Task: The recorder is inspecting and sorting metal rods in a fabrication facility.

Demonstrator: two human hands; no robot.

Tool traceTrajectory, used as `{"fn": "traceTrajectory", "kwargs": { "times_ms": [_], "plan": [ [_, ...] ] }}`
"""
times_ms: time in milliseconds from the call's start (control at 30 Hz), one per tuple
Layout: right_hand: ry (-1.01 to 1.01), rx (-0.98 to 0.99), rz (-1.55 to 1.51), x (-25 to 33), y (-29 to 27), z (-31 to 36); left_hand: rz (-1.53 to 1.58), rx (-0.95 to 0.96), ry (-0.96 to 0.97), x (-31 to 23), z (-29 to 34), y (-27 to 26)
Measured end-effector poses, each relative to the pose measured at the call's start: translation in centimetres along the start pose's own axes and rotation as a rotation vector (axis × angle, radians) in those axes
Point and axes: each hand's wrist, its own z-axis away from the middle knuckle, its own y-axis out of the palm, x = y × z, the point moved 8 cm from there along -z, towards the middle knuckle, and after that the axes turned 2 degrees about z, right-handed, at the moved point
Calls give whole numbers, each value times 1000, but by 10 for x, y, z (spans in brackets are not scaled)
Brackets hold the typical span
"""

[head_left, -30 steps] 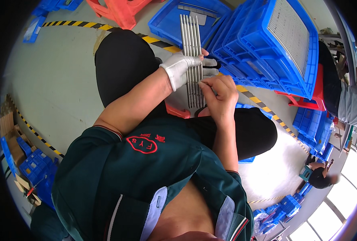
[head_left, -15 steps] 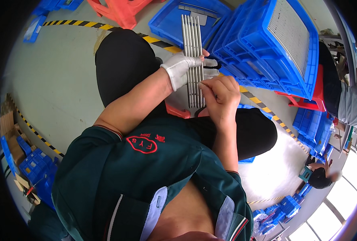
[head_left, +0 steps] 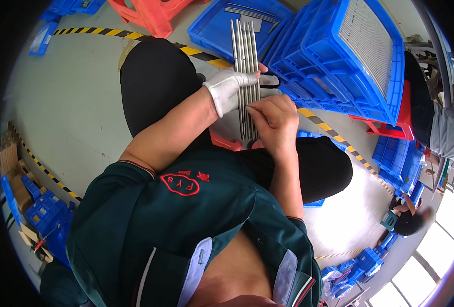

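Several slim silvery metal rods [head_left: 245, 46] lie side by side in front of me, running from the far side toward my lap. My left hand [head_left: 226, 89], in a white glove with some fingertips bare, is closed round them near their middle, the thumb across the top. Bare, my right hand [head_left: 277, 122] pinches at the rods below the glove, thumb and forefinger together on the row. Its other fingers are curled in. Which single rod the fingertips grip is hard to make out. The left palm is hidden beneath the rods.
Just right of the rods stands a stack of blue crates [head_left: 309, 61], its top one filled with rods [head_left: 367, 46]. Beyond is a blue tray [head_left: 206, 31] with a few rods. Red stools [head_left: 150, 18] and striped floor tape [head_left: 324, 128] lie around. A person [head_left: 408, 220] sits far right.
My right hand has shifted a little left across the row of rods, still pinching. The rods have spread slightly at their near ends. My left hand keeps its hold.
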Motion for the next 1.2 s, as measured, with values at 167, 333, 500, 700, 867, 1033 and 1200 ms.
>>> {"fn": "traceTrajectory", "kwargs": {
  "times_ms": [167, 333, 500, 700, 867, 1033, 1200],
  "plan": [
    [-43, 2, 91, 7, 1, -3, 8, 6, 4, -1, -1, -1],
    [61, -6, -20, 0, -3, 1, 11, -32, 0, 0, 1, -3],
    [83, 9, -83, -5, 3, 3, -9, -40, 11, 1, 1, -3],
    [-20, -3, 61, 9, 2, 1, -53, -58, 34, 1, -2, -9],
    [-29, -13, 60, 3, 8, -1, 16, -45, 17, 1, -6, -9],
    [-35, -3, 61, -1, 3, 0, -95, -84, 3, 8, -16, -22],
    [-10, -36, 2, 2, -6, 0, 1, -16, -51, 25, -24, -48]
  ]
}}
